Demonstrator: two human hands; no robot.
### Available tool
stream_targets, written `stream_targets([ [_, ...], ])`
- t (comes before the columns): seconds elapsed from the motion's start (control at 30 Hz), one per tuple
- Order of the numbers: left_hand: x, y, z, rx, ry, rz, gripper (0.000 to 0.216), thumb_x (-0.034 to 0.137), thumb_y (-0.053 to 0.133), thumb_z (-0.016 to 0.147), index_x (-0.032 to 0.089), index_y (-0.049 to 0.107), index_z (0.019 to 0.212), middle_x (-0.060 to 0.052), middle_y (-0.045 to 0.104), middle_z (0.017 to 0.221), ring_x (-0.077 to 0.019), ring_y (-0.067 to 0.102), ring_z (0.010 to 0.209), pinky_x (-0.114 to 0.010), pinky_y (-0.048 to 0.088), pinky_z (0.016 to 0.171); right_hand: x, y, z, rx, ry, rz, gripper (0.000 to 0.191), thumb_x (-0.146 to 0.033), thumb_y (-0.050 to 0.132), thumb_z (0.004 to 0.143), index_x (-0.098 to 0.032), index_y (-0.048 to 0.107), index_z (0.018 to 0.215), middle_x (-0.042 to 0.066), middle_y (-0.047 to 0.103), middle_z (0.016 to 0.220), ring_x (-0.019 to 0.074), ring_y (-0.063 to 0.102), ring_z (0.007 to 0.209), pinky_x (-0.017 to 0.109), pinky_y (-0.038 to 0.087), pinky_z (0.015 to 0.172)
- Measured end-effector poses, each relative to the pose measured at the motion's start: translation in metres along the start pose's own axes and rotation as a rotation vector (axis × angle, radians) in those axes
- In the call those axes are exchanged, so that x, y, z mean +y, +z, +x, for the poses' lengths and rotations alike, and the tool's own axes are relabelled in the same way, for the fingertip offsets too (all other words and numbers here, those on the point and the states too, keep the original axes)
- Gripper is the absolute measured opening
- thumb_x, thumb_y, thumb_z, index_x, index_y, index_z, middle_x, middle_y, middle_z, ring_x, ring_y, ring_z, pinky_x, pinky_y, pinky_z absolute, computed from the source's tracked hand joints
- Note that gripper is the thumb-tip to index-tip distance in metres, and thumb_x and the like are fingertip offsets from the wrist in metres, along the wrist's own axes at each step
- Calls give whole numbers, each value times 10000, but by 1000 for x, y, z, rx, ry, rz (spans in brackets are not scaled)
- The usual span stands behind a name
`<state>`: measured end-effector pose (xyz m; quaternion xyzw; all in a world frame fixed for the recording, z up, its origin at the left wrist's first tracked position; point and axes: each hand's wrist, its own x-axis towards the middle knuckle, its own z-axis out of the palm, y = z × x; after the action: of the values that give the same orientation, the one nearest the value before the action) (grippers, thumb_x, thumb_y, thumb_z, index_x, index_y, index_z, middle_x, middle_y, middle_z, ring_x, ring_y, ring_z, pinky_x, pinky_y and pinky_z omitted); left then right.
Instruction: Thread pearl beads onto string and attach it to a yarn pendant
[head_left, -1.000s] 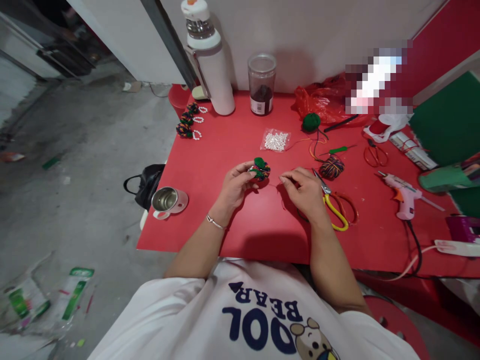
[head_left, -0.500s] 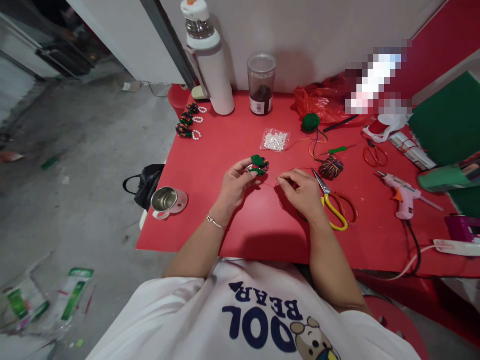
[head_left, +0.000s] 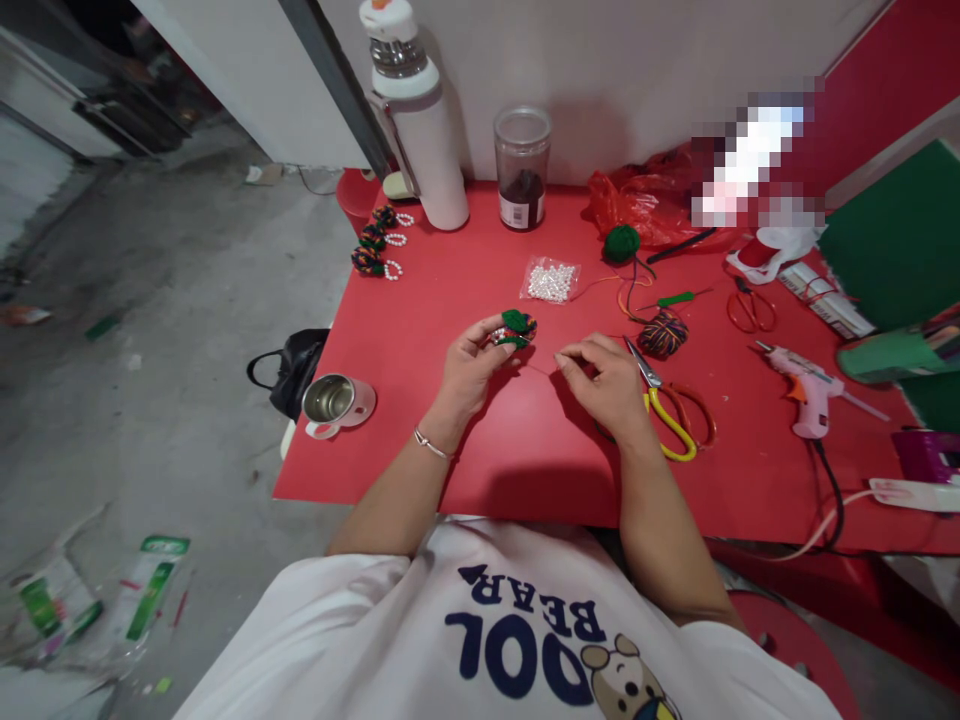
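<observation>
My left hand (head_left: pixel 471 362) is closed on a small crocheted yarn piece (head_left: pixel 517 322), green with multicoloured stripes, held above the red table. Something pale and shiny shows at its near side, too small to make out. To the right, my right hand (head_left: pixel 596 378) is pinched, thumb against forefinger. A fine thread (head_left: pixel 538 370) runs from the yarn piece towards those fingertips. Whether a needle is also between them is too small to see. Yellow-handled scissors (head_left: pixel 679 440) lie beside my right wrist, their blades by a multicoloured yarn ball (head_left: pixel 664 335).
Beyond my hands lie a bag of white beads (head_left: pixel 551 281), a green yarn ball (head_left: pixel 621 243) and a green-handled hook (head_left: pixel 676 299). Finished-looking yarn pieces with bead loops (head_left: pixel 369 260) sit far left. A metal mug (head_left: pixel 337 400), a tall flask (head_left: pixel 427 140) and a glue gun (head_left: pixel 806 390) stand around.
Both hands stay almost in place, with only a very slight shift of the yarn piece in my left hand. Nothing is let go or taken up.
</observation>
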<state>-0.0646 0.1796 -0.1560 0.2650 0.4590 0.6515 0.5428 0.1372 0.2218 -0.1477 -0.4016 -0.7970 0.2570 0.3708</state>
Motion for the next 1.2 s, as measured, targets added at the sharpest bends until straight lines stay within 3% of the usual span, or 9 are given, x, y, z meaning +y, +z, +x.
stream_targets([
  [0.5, -2, 0, 0, -11, 20, 3, 524, 305, 991, 660, 209, 787, 1133, -111, 809, 1169, -241, 782, 994, -327, 634, 808, 0, 0, 0, -34, 1, 5, 186, -301, 622, 1011, -231, 755, 902, 45, 711, 881, 201, 666, 838, 327, 491, 755],
  [0.67, 0, -1, -1, 20, -25, 32, 561, 315, 985, 653, 211, 777, 1163, -103, 809, 1168, -239, 786, 936, -271, 616, 653, -1, -1, 0, -31, 10, 0, 193, -311, 614, 1014, -239, 755, 904, 44, 721, 883, 198, 669, 831, 330, 500, 755],
  [0.8, 0, -3, 0, 9, -96, 54, 569, 350, 956, 676, 203, 769, 1193, -101, 813, 1129, -189, 746, 719, -246, 539, 486, -1, 0, 0, -29, 5, 5, 184, -312, 625, 1011, -237, 756, 907, 45, 729, 892, 200, 673, 830, 336, 505, 759],
  [0.87, 0, -4, 0, 1, -100, 48, 551, 336, 946, 679, 200, 769, 1183, -98, 815, 1110, -179, 737, 704, -238, 528, 469, -1, 0, 0, -35, 4, 5, 183, -310, 625, 1011, -237, 756, 906, 45, 728, 895, 201, 673, 831, 334, 502, 752],
  [1.03, -3, -4, 3, 4, -72, 12, 553, 271, 962, 639, 204, 761, 1150, -101, 813, 1132, -234, 784, 900, -242, 576, 572, 4, -1, 1, -60, 29, -22, 181, -303, 619, 1010, -245, 763, 919, 47, 731, 909, 213, 677, 862, 348, 506, 787],
  [1.2, -6, -4, 3, 42, -97, -52, 541, 239, 993, 598, 208, 744, 1078, -74, 809, 1079, -240, 792, 953, -291, 638, 732, 6, -2, 1, -52, 32, -29, 173, -299, 627, 1012, -239, 767, 928, 49, 726, 921, 216, 674, 882, 359, 506, 821],
])
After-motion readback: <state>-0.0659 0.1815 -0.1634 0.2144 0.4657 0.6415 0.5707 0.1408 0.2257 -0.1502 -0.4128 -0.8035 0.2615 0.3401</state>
